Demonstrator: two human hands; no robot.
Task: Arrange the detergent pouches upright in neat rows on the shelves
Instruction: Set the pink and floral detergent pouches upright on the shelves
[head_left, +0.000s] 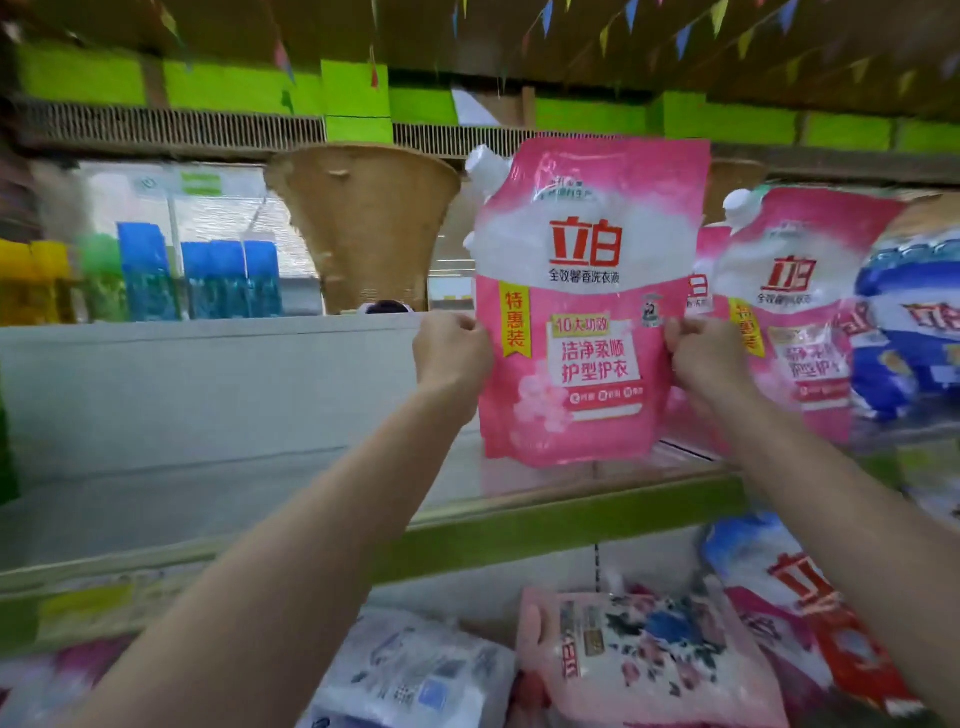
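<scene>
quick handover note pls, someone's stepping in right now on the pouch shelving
Left hand and right hand each pinch a side edge of the pink pouch, held upright at the upper shelf.
Done: another pink pouch stands to its right, blue pouches beyond.
Left: set this one down beside them, then stand up the pouches lying flat on the lower shelf.

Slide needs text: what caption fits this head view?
Both hands, left and right, hold a pink detergent pouch upright above the shelf.
</scene>
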